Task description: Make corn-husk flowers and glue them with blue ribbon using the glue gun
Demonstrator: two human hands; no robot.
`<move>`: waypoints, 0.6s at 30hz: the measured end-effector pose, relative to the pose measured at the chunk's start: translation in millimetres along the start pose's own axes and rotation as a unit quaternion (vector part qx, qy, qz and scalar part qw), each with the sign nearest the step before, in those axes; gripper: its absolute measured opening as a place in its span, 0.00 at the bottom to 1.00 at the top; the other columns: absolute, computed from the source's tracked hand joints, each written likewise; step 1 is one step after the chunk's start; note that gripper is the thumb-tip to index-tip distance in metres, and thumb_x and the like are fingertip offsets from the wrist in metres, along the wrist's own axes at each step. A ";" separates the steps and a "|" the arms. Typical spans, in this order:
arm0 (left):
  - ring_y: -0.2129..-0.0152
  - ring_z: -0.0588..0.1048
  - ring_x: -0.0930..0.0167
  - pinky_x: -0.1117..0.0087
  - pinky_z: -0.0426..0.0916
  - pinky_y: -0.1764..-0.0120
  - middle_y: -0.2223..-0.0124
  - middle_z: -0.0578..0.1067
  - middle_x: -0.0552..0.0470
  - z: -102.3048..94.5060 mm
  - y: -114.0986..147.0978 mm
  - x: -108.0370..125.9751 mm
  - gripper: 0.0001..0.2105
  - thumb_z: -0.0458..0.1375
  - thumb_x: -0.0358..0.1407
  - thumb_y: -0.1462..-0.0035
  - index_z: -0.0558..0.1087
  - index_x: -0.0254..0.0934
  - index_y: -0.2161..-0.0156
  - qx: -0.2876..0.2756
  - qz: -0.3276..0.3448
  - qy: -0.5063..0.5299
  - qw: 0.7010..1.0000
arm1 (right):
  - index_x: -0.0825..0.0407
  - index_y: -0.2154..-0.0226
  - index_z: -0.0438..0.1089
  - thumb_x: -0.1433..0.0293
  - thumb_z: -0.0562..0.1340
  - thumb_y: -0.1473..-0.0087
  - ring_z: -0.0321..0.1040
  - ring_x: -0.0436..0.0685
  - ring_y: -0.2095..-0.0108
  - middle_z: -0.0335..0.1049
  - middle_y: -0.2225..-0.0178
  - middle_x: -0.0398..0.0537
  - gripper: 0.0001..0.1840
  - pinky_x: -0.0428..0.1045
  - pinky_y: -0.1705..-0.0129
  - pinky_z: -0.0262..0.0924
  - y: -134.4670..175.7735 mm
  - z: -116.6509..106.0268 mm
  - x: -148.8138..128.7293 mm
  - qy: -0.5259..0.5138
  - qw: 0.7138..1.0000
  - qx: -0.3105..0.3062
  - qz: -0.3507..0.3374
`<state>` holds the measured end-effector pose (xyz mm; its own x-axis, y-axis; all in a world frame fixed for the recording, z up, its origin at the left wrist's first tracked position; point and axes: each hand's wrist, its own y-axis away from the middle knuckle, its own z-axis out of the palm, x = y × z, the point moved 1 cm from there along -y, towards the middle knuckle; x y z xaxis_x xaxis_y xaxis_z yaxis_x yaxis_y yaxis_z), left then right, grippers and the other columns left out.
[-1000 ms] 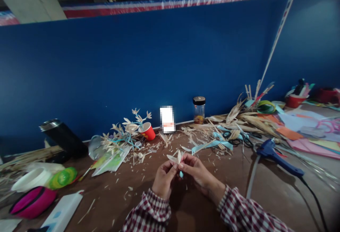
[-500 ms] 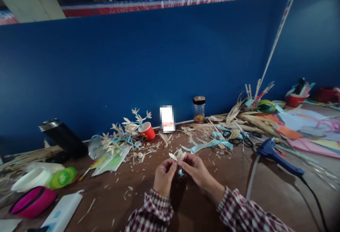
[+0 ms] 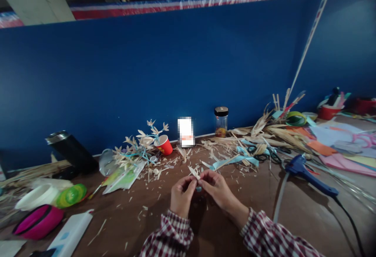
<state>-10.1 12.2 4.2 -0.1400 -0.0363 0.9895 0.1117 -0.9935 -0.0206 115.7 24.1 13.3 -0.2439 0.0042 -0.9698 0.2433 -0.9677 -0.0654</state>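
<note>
Above the brown table, my left hand point(image 3: 181, 196) and my right hand point(image 3: 219, 191) meet fingertip to fingertip. Both are closed in a pinch on a small corn husk flower point(image 3: 193, 172), whose pale pointed petals stick up between the fingers. Just under the fingertips shows a light blue bit point(image 3: 199, 189), seemingly its wrapped stem. The fingers hide the flower's base. Farther back on the left, finished husk flowers on blue stems point(image 3: 143, 141) rest by a tipped red paper cup point(image 3: 165, 145).
Husk scraps and blue paper strips point(image 3: 235, 163) lie behind my hands. On the right are a blue glue gun point(image 3: 311, 176) with its cord, scissors point(image 3: 274, 156) and coloured paper point(image 3: 337, 161). A black flask point(image 3: 72, 151), pink pouch point(image 3: 38, 221) and jar point(image 3: 221, 123) stand around.
The flower has turned a little between my fingers, so its petals point differently. Its blue bit has shifted slightly up. Both hands stay nearly in place.
</note>
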 end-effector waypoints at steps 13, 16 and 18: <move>0.73 0.73 0.70 0.72 0.67 0.68 0.72 0.77 0.49 -0.9 -1.8 -6.4 0.10 0.61 0.38 0.57 0.75 0.33 0.69 0.015 0.003 0.017 1.000 | 0.54 0.74 0.65 0.61 0.63 0.58 0.55 0.45 0.82 0.62 0.80 0.38 0.13 0.41 0.81 0.50 -1.4 -0.3 4.0 0.003 1.000 0.002 -0.004; 0.73 0.73 0.69 0.71 0.67 0.68 0.71 0.77 0.48 -0.6 -1.5 -7.2 0.12 0.60 0.38 0.57 0.75 0.32 0.68 0.003 0.000 0.009 1.000 | 0.54 0.75 0.65 0.62 0.63 0.57 0.54 0.45 0.82 0.61 0.80 0.38 0.12 0.42 0.80 0.50 -1.6 -0.4 4.1 0.005 1.000 0.003 -0.009; 0.72 0.73 0.69 0.72 0.67 0.68 0.70 0.76 0.47 -0.4 -1.3 -6.7 0.11 0.61 0.38 0.57 0.75 0.31 0.68 -0.003 0.001 0.006 1.000 | 0.54 0.74 0.65 0.62 0.62 0.57 0.53 0.44 0.83 0.60 0.81 0.37 0.12 0.41 0.81 0.49 -1.6 -0.7 3.9 0.005 1.000 0.005 -0.001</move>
<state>-9.7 13.7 -2.4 -0.1510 -0.0401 0.9877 0.1056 -0.9941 -0.0243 115.0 25.9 9.5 -0.2355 0.0089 -0.9718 0.2329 -0.9703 -0.0653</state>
